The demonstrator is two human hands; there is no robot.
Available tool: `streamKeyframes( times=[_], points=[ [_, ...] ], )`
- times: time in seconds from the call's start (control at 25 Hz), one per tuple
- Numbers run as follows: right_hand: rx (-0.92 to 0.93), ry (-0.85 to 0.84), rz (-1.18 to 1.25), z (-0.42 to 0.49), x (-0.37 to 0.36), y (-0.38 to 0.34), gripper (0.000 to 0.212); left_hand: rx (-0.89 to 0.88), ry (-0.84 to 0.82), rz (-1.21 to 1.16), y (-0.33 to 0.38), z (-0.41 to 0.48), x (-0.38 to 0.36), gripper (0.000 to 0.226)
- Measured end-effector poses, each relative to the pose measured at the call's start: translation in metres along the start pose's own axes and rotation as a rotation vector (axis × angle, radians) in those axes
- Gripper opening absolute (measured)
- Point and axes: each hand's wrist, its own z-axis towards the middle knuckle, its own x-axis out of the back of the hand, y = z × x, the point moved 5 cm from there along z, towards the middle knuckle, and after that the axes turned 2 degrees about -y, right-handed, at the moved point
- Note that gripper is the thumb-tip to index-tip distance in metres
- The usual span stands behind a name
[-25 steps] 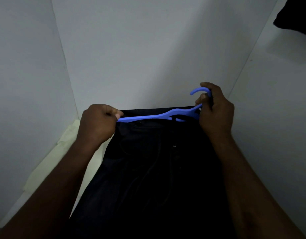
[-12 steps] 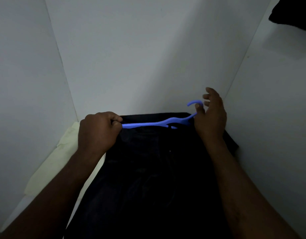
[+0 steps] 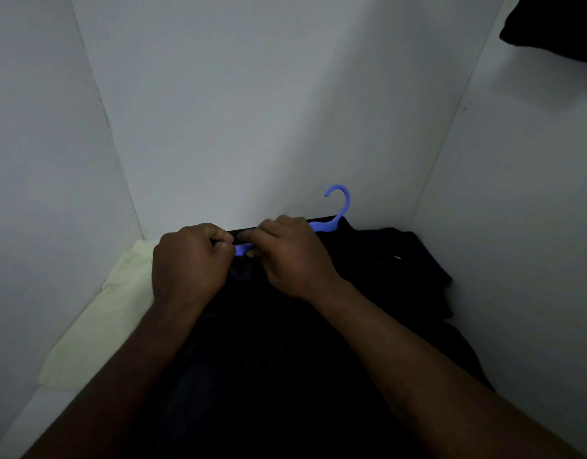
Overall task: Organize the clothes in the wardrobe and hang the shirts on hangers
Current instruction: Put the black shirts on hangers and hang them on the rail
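Atop dark garment (image 3: 285,359): both hands (seemingly gripping) hanger (image 3: 338,207).

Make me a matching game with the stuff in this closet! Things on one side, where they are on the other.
Things:
1. hanger hook
2. pale cloth
3. dark shirt
4. dark garment

Places:
A. hanging at the top right corner
B. on the shelf floor, under both hands
C. flat along the left wall
D. sticking up against the back wall

Pairs: 1-D, 2-C, 3-B, 4-A
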Motion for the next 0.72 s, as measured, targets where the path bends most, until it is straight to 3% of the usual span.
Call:
streamKeyframes(
  times=[0.2, 0.36, 0.56, 0.64, 0.72],
  points=[
    [-0.039, -0.221, 0.151, 0.011, -0.006, 0.015, 0.017, 0.016, 0.04, -0.066, -0.007, -0.007, -0.005, 0.022],
    [0.067, -0.238, 0.04, 0.016, -0.005, 0.013, 0.013, -0.051, 0.1, 0.052, -0.006, -0.015, -0.003, 0.037],
    [0.029, -0.411, -0.142, 0.02, -0.014, 0.014, 0.01, -0.202, 0.151, 0.089, 0.017, -0.028, -0.003, 0.029],
    [0.002, -0.514, 0.044, 0.009, -0.018, 0.013, 0.014, -0.143, 0.109, -0.024, 0.015, -0.017, -0.002, 0.025],
    [-0.021, -0.597, 0.231, -0.004, -0.016, 0.012, 0.04, -0.046, -0.015, -0.159, 0.005, -0.006, -0.005, 0.022]
  ],
)
